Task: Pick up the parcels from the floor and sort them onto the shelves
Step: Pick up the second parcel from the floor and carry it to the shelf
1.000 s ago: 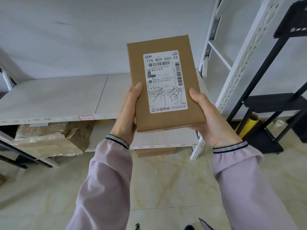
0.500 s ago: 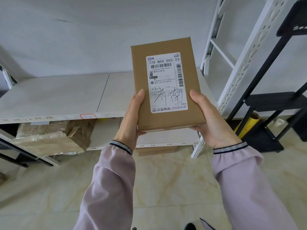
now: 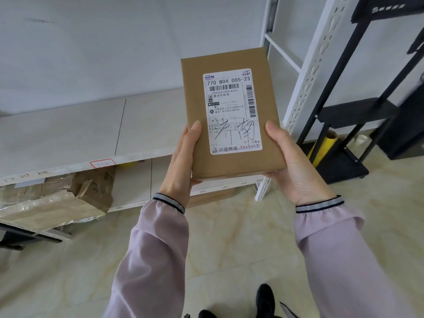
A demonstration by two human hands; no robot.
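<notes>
I hold a flat brown cardboard parcel [image 3: 197, 106] upright in front of me, its white shipping label [image 3: 231, 111] with a barcode and black handwriting facing me. My left hand [image 3: 183, 164] grips its lower left edge, thumb on the front. Gripping the lower right edge is my right hand [image 3: 291, 166], with its fingers under the parcel. Behind the parcel runs a white shelf [image 3: 68, 134] with a red-framed tag on its front edge. On the lower shelf at the left lies a crumpled taped cardboard parcel [image 3: 57, 198].
A white perforated upright [image 3: 307, 72] stands right of the parcel. A black metal rack [image 3: 348, 134] with a yellow roll [image 3: 323, 148] at its base stands at the far right. Beige tiled floor [image 3: 229, 244] lies below, my black shoes at the bottom edge.
The parcel and both hands have shifted slightly right and a little lower in view as my head tilted down; my shoes now show. The grip is unchanged.
</notes>
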